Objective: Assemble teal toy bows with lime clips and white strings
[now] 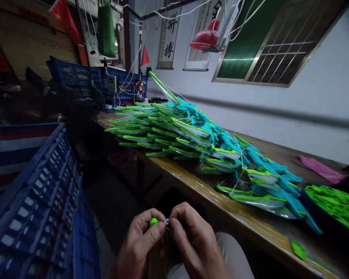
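Observation:
Both my hands meet low in the middle of the head view, above my lap. Thumb and forefinger of my left hand pinch a green piece, whose lower part is hidden by the hand. Between the fingertips of the two hands sits a small white ring-like piece. My right hand has its thumb and forefinger pressed together beside the white piece, apparently on a thin string that is hard to make out. Beyond the hands, a large pile of green and turquoise items lies on the wooden table.
Blue plastic crates stand close on the left. At the right, a dark tub holds green pieces, with a loose green piece on the table edge nearby. A pink cloth lies farther back. A red lamp hangs above.

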The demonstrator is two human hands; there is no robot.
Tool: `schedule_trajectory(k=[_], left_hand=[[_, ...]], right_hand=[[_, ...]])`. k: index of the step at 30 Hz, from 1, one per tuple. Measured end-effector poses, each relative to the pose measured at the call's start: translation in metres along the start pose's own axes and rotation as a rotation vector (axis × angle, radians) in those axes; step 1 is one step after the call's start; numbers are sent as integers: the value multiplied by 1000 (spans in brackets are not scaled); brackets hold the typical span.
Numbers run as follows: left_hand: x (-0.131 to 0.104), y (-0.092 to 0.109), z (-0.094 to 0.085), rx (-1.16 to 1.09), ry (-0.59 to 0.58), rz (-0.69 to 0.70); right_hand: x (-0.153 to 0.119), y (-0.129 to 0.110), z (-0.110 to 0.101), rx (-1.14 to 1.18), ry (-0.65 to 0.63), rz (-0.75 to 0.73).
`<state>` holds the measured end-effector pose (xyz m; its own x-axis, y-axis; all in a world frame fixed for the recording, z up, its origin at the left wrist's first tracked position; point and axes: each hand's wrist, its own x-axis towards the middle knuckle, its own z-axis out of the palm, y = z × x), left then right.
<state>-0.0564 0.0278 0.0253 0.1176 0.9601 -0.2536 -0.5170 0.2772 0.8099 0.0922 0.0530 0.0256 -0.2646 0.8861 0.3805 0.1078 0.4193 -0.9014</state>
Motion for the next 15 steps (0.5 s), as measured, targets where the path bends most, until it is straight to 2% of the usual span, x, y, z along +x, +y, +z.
schedule_trajectory(k=[3,5,10,15], left_hand=[[-1,0,0,-2,25,-17],[-2,-1,0,14,63,-12],[-4,2,0,192,109,9],[-4,3,7,326,54,12]], right_hand=[[4,-1,-6,-77,-54,-187],[7,-1,-10,-106,-105,-261],[14,-7,-23,-227,-175,-210],[16,-16,-39,-570,-280,-147]])
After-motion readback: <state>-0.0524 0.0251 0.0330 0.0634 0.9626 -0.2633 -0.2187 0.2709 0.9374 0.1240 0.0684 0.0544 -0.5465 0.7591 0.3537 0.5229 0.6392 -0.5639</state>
